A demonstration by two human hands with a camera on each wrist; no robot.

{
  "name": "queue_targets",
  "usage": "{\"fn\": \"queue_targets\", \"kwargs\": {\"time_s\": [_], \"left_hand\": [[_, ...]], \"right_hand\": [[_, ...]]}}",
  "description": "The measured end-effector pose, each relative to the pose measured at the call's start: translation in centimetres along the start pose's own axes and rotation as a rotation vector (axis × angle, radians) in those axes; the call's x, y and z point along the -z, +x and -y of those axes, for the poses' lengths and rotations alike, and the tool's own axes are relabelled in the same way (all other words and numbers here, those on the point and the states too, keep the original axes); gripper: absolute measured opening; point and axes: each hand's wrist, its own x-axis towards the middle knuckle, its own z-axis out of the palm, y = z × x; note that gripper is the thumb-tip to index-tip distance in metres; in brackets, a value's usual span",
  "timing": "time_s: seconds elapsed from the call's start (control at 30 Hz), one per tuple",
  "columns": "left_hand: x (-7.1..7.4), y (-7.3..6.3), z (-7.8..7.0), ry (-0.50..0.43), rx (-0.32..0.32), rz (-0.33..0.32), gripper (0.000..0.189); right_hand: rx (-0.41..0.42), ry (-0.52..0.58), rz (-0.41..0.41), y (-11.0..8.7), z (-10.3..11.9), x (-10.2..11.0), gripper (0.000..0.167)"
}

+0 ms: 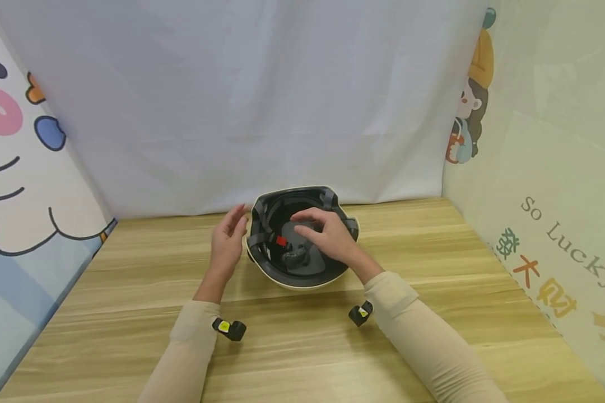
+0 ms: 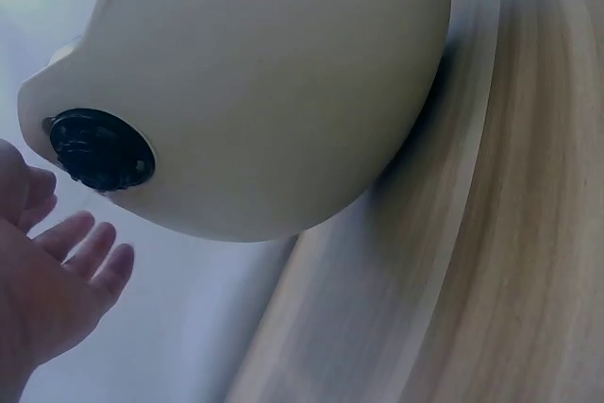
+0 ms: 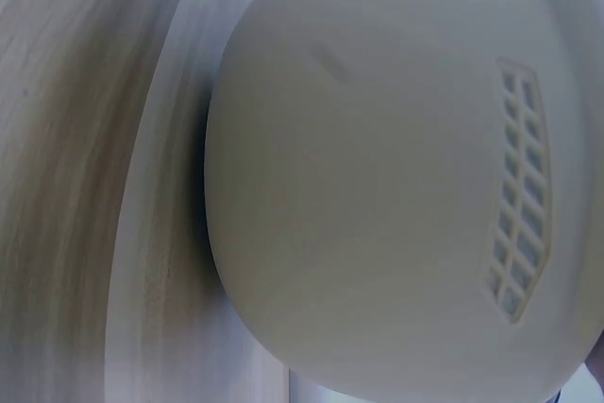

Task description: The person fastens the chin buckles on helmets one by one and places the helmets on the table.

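A cream helmet (image 1: 302, 284) lies upside down on the wooden table, its dark padded inside facing up. Inside it show grey straps and a red buckle piece (image 1: 280, 240). My left hand (image 1: 227, 238) stands beside the helmet's left rim, fingers loosely bent and holding nothing. In the left wrist view that hand (image 2: 61, 280) is near a round black knob (image 2: 102, 149) on the shell. Over the helmet's opening hovers my right hand (image 1: 327, 232), thumb and fingers apart with nothing between them. The right wrist view is mostly filled by the shell (image 3: 377, 176) with its vent grille (image 3: 521, 191).
The wooden table (image 1: 131, 313) meets a hanging white cloth (image 1: 232, 112) just behind the helmet. Printed panels stand on both sides, a cartoon one (image 1: 15, 168) at left and a lettered one (image 1: 549, 168) at right. Small black cameras (image 1: 236, 330) are strapped at both wrists.
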Motion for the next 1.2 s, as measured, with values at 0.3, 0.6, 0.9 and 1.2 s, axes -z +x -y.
{"fn": "queue_targets", "kwargs": {"time_s": [0.3, 0.6, 0.9, 1.2], "left_hand": [[0.2, -0.2, 0.5, -0.101, 0.264, 0.146, 0.053], [0.4, -0.1, 0.1, -0.150, 0.449, 0.235, 0.051], [-0.2, -0.3, -0.6, -0.093, 0.377, 0.221, 0.045], [-0.1, -0.4, -0.7, -0.081, 0.381, 0.210, 0.045]], "right_hand": [[0.005, 0.026, 0.014, 0.0, -0.1, -0.1, 0.023], [-0.036, 0.049, 0.051, 0.0, -0.2, -0.5, 0.025], [-0.073, 0.039, 0.326, -0.2, 1.0, -1.4, 0.038], [-0.111, -0.100, 0.570, -0.6, 1.8, -1.5, 0.077]]}}
